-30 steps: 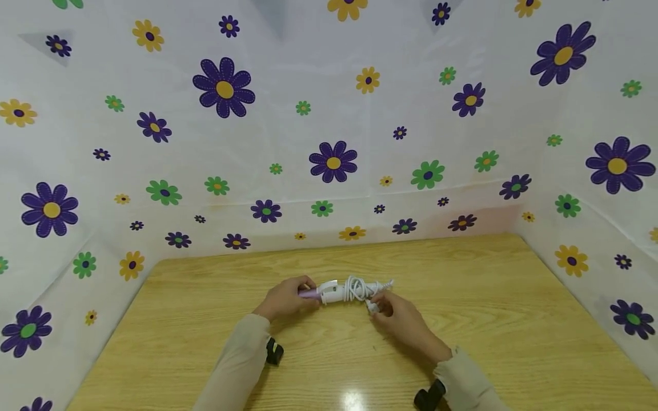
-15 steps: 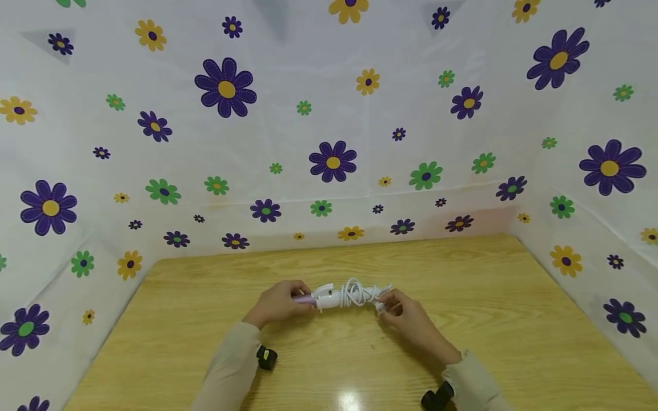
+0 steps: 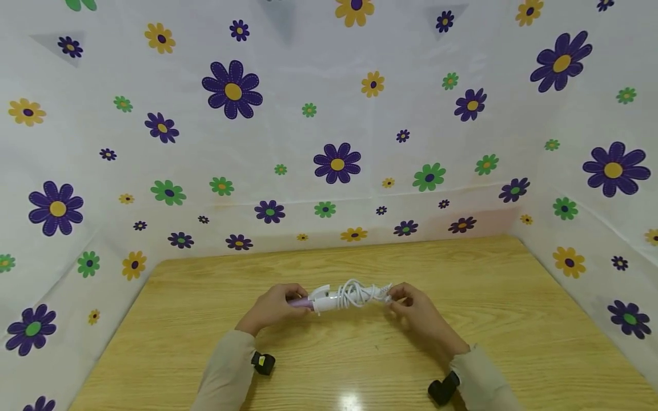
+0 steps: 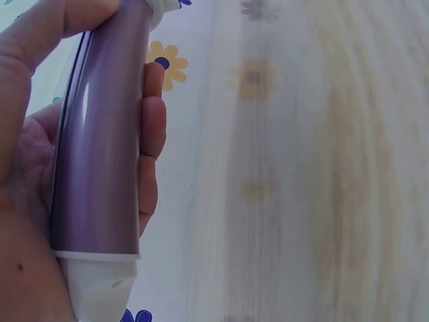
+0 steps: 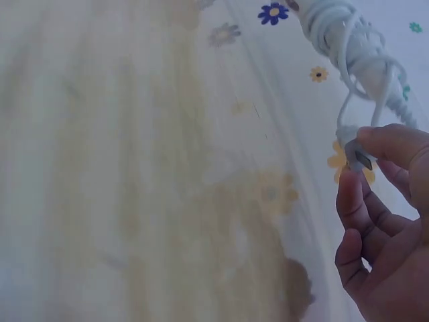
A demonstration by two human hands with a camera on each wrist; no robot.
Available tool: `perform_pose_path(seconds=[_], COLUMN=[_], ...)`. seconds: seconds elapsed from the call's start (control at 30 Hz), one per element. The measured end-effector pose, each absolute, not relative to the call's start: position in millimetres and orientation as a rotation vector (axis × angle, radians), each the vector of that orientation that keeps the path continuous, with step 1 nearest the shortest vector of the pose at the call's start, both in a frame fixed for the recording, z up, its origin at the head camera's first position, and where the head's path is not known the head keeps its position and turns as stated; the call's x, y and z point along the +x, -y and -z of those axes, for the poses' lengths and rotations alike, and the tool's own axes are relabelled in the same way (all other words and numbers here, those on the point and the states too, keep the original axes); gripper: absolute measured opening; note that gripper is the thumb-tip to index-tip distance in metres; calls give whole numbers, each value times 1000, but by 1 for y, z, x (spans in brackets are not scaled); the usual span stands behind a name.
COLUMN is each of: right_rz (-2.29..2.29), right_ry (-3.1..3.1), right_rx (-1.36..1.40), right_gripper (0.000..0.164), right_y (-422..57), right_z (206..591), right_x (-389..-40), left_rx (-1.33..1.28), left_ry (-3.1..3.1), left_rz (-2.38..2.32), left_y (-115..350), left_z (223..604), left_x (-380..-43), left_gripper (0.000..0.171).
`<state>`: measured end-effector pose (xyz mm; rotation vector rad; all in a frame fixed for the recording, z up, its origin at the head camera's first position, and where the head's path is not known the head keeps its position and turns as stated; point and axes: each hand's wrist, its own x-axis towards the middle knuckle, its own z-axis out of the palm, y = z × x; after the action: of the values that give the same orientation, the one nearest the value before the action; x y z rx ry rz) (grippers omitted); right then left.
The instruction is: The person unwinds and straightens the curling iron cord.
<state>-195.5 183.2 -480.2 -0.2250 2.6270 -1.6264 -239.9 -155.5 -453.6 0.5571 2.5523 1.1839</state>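
A curling iron (image 3: 325, 302) with a purple barrel (image 4: 104, 141) and a white handle is held level above the table. Its white cord (image 3: 353, 293) is wound in loose loops round the handle. My left hand (image 3: 274, 307) grips the barrel, fingers wrapped behind it in the left wrist view, the white tip jutting out below. At the handle end, my right hand (image 3: 422, 315) pinches the cord's plug (image 5: 355, 149) between thumb and fingertip. The plug's metal prongs show in the right wrist view, with a loop of cord running up to the handle.
A wood-grain table (image 3: 329, 359) lies beneath both hands. White sheeting (image 3: 288, 137) printed with flowers stands behind it and along both sides. A black wrist camera (image 3: 263, 363) sits at the left cuff and another camera (image 3: 443, 389) at the right.
My right hand has shifted rightward with the plug, out toward the handle's end. My left hand and the curling iron's barrel have moved slightly left.
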Motion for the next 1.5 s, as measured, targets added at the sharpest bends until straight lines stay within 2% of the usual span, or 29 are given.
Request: perform_pose_path(seconds=[0.5,1.03,1.3,1.5], right_rz=[1634,1624,1633,1560], right_ry=[-2541,-2612,-2578,-2583], right_rx=[-338,-425,-529,-456], right_gripper=[25,25,20,19], right_y=[-199,-218,-230,-242], right_z=[470,439,440,451], right_x=[-217,-186,-171,-175], left_rx=[613,528,474,462], left_ry=[-2471,-2622,-2661,-2636], left_rz=[-1257,-1118,-1114,-1164], left_y=[167,174,176,180], left_z=[463,459,458,455], left_x=[-241,-237,-239,-240], left_gripper=[27,25,28,27])
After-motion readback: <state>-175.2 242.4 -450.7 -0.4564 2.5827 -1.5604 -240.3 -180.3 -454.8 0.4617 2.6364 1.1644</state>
